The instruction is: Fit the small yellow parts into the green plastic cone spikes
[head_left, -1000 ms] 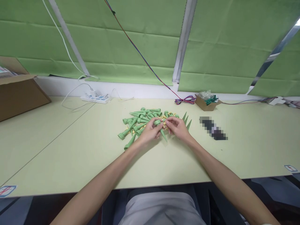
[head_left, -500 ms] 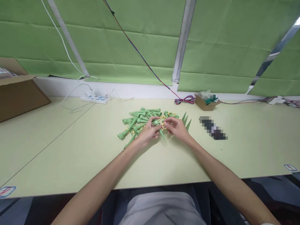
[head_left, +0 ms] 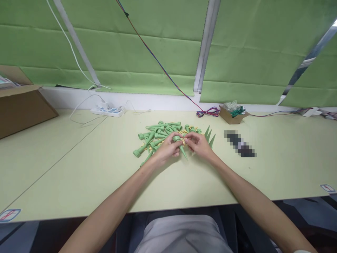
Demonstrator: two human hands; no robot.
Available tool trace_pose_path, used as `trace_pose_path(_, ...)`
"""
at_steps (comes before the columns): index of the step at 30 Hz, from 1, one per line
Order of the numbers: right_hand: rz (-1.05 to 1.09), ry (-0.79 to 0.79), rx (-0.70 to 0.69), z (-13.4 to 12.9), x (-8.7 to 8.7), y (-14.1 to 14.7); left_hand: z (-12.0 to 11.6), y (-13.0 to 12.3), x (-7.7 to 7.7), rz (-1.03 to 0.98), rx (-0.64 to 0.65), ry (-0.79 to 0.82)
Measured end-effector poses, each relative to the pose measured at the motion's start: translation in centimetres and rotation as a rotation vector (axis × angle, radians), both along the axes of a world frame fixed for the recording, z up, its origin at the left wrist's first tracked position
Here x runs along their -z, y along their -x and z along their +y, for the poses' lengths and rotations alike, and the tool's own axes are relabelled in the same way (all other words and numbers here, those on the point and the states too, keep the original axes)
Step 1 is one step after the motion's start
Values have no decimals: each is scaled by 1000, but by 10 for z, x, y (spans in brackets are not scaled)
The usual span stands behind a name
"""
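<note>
Between the fingers of my left hand [head_left: 168, 147] is a green plastic plant watering spike [head_left: 183, 152], its wide collar up and its point slanting down to the right. My right hand [head_left: 200, 144] pinches a small yellow plastic piece [head_left: 184, 141] against the side of that spike; the fingers partly cover it. The two hands nearly touch. Behind and left of them lies a loose pile of similar green spikes [head_left: 143, 149], with small yellow pieces among them. Several pointed green spikes [head_left: 211, 140] lie just right of my right hand.
A small cardboard box [head_left: 233, 116] with green and clear material stands at the back, beside a coiled red-blue cable [head_left: 207, 112]. A white power strip [head_left: 107, 111] lies back left, near a large carton [head_left: 23, 109]. A blurred-out dark object [head_left: 240, 143] lies to the right.
My right fingers have come slightly closer to my left hand at the spike's side. Both hands keep their hold, and the pile looks the same.
</note>
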State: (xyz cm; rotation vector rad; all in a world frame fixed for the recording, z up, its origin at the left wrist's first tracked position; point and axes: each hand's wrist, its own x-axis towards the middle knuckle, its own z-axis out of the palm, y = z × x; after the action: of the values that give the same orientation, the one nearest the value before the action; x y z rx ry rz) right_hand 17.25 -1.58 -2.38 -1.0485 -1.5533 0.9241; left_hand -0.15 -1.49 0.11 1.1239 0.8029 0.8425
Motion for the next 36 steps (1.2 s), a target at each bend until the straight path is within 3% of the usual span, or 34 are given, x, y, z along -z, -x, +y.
trace_pose_path(16, -12, -37, -6, 0, 2, 0, 4, 1, 6, 5, -17, -25)
trace_pose_path(23, -9, -41, -33, 2, 3, -2, 1, -1, 1, 26, -62, 25)
trace_pose_path(36, -70, -1, -37, -1, 0, -3, 0, 1, 1, 61, 23, -44)
